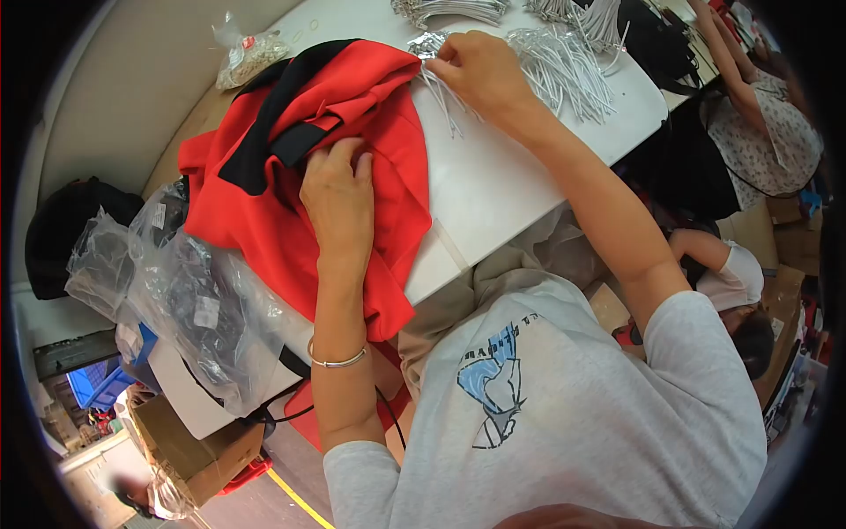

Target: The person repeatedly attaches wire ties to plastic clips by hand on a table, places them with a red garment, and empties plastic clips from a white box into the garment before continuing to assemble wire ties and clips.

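Observation:
A red garment (397,167) with black trim (256,154) lies bunched over the left part of the white table. My left hand (339,198) rests on it with fingers curled into the cloth beside a black patch (298,141). Farther out, my right hand (485,75) has its fingers bent and drawn together at a small bunch of white cords (445,101) with silvery ends. Whatever sits between those fingertips is too small to make out. Larger bundles of similar white cords (568,79) lie just right of this hand.
The white table (467,207) ends close to my body. A small clear bag (249,55) stands at the back left. Crumpled clear plastic bags (207,300) hang at the left edge. An open cardboard box (198,450) is on the floor; other people (762,132) sit at right.

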The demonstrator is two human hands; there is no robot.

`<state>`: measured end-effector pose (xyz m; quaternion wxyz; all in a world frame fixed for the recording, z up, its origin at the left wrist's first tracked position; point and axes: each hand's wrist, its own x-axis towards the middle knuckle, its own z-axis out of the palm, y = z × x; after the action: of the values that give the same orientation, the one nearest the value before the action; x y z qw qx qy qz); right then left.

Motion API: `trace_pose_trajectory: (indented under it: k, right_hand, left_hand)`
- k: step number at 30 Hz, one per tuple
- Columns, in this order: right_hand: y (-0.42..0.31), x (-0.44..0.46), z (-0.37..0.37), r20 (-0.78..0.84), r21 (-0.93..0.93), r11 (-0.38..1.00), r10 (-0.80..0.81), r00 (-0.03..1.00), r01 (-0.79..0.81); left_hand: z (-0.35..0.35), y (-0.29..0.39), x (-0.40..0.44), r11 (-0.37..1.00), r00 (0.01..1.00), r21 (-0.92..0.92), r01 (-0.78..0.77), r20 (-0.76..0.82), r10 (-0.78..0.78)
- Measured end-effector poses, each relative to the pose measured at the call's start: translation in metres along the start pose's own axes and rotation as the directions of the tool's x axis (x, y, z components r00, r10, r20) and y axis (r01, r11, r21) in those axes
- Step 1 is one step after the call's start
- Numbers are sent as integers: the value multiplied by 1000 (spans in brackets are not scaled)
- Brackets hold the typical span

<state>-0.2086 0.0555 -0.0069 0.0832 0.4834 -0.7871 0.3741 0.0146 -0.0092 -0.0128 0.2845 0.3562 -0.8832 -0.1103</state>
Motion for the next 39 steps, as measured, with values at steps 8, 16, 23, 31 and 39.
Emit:
trace_pose_trajectory:
  k: [8, 16, 23, 31, 39]
  right_hand:
    - [7, 6, 1, 81, 321, 931, 155, 985, -173]
    - [1, -2, 3, 73, 318, 927, 187, 980, -200]
    - [0, 6, 14, 115, -129, 961, 258, 959, -243]
    - [-11, -4, -11, 206, 595, 744, 226, 952, -305]
    - [-43, -34, -22, 480, 774, 419, 102, 871, -475]
  left_hand:
    - [-12, 9, -4, 826, 950, -469, 311, 177, -257]
    - [-12, 12, 0, 669, 918, -629, 395, 253, -304]
    - [-12, 14, 2, 564, 905, -708, 424, 326, -272]
    - [-14, 15, 3, 206, 850, -843, 497, 425, -312]
    - [-13, 12, 3, -8, 809, -845, 534, 514, -286]
